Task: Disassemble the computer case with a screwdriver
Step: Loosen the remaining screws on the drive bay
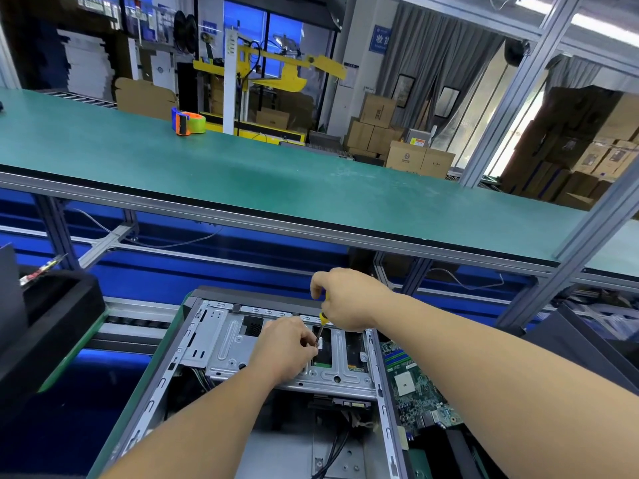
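Case [193, 344] lies open at lower centre, side panel already off, board exposed, but the drive cage [235, 344] is still in: right hand [349, 300] grips the screwdriver [321, 326] while left hand [287, 347] pinches its shaft.

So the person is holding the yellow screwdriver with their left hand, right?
Not quite. The head view shows the right hand gripping the yellow screwdriver by its handle. The left hand only pinches the shaft near the tip, over the computer case.
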